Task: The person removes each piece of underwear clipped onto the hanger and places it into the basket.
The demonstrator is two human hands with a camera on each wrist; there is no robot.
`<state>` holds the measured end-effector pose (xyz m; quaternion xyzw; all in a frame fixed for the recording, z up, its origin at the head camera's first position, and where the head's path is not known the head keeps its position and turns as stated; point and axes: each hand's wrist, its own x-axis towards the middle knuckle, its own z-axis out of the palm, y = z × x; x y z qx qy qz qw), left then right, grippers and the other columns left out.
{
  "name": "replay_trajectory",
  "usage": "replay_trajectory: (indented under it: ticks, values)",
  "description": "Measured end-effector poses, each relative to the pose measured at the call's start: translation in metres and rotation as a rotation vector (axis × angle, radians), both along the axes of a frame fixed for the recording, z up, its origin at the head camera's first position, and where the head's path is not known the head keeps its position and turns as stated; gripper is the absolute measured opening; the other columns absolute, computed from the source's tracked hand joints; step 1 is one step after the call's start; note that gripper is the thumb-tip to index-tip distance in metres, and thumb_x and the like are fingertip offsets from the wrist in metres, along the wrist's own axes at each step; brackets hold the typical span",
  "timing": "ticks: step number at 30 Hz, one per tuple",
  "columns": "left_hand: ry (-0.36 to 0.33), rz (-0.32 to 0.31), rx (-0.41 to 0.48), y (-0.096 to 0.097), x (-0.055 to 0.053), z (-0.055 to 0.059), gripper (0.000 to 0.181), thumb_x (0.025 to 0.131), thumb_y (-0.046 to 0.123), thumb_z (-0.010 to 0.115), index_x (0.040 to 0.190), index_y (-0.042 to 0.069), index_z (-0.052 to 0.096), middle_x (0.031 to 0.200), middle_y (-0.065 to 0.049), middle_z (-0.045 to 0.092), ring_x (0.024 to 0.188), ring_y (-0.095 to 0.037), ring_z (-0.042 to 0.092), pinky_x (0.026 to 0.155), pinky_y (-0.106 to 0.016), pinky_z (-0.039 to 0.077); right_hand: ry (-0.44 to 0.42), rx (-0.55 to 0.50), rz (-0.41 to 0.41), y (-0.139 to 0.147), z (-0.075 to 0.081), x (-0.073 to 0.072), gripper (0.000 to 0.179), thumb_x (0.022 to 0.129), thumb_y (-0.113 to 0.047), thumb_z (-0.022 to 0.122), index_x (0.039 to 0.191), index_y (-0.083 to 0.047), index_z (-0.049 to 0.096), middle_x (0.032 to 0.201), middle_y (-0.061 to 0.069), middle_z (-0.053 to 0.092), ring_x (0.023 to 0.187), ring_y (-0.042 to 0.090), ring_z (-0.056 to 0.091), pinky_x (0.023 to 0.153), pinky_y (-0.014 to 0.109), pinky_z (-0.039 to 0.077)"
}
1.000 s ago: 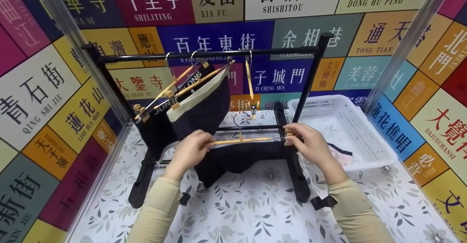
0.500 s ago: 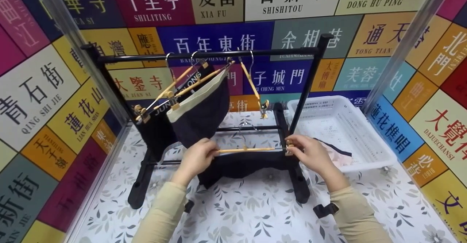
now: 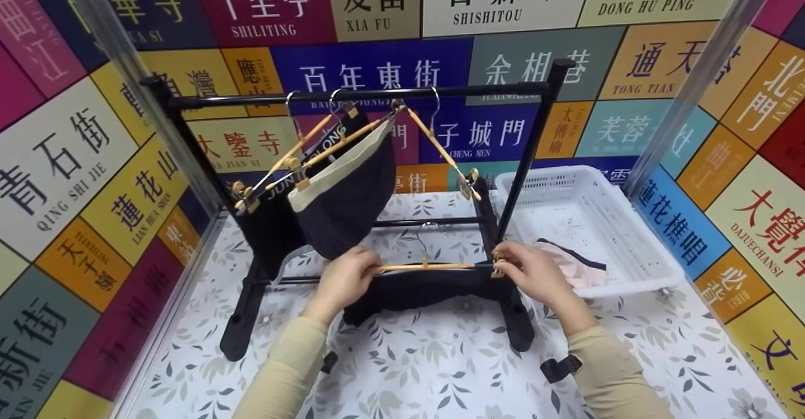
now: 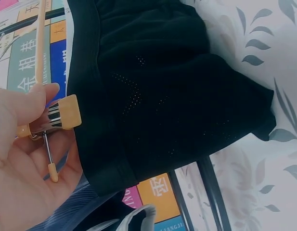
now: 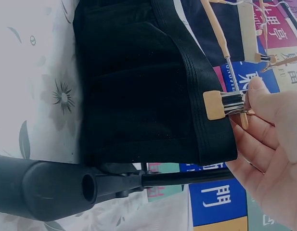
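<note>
My left hand (image 3: pixel 348 280) and right hand (image 3: pixel 534 271) hold the two ends of a clip hanger (image 3: pixel 449 267) level, low in front of the rack. Black underpants (image 3: pixel 427 290) hang from it by the waistband. In the left wrist view, my thumb and fingers pinch the hanger end at a yellow-padded clip (image 4: pixel 70 111), which bites the waistband. Similarly, the right wrist view has my fingers around the other clip (image 5: pixel 216 105), its pad flat on the black waistband. The hanger's metal hook points up, below the rack's top bar.
A black garment rack (image 3: pixel 251 99) stands behind, carrying dark underpants with a cream waistband (image 3: pixel 352 186), other black underpants (image 3: pixel 264 230), and a bare hanger (image 3: pixel 434 139). At right, a white basket (image 3: pixel 654 249) contains a pink garment with black trim (image 3: pixel 575 265).
Both hands have lowered the hanger with the black underpants and shifted it slightly right. The bare hanger on the bar has swivelled, its lower clip end swinging right.
</note>
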<state>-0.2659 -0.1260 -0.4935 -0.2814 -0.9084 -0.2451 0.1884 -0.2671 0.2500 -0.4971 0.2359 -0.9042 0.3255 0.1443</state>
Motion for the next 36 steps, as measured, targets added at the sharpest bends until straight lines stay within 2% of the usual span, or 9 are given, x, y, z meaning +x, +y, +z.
replay_trajectory:
  ticks: [7,17,26,36]
  values:
    - [-0.009,0.010,-0.014,0.002,0.001,-0.005,0.004,0.087,0.013,0.073,0.087,0.013,0.069,0.088,-0.002,0.063,0.077,-0.021,0.064,0.067,-0.039,0.053,-0.005,0.012,-0.005,0.003,-0.006,-0.001,0.016,0.089,-0.012,0.074,0.103,-0.011,0.067,0.094,-0.001,0.070,0.083,0.019,0.067,0.077,0.042,0.053]
    - [0.008,0.041,-0.014,0.005,0.003,-0.008,0.005,0.085,0.012,0.074,0.089,0.014,0.071,0.089,-0.002,0.063,0.078,-0.022,0.065,0.065,-0.040,0.053,-0.031,-0.037,-0.031,0.003,-0.008,-0.002,0.016,0.088,-0.009,0.074,0.102,-0.011,0.068,0.095,0.000,0.072,0.087,0.021,0.069,0.080,0.044,0.053]
    - [0.010,0.049,-0.016,0.005,0.000,-0.013,0.006,0.086,0.012,0.074,0.088,0.016,0.070,0.089,-0.001,0.063,0.076,-0.022,0.065,0.062,-0.041,0.053,0.000,-0.014,-0.033,0.001,-0.006,-0.002,0.013,0.088,-0.009,0.073,0.100,-0.010,0.068,0.096,0.004,0.072,0.090,0.025,0.070,0.083,0.045,0.054]
    - [0.008,0.039,0.014,0.005,-0.001,-0.013,0.006,0.086,0.010,0.073,0.089,0.014,0.071,0.090,-0.002,0.064,0.078,-0.023,0.066,0.065,-0.041,0.053,0.044,-0.030,-0.021,0.000,-0.005,-0.004,0.011,0.088,-0.009,0.073,0.098,-0.010,0.068,0.095,0.005,0.072,0.090,0.027,0.070,0.084,0.046,0.053]
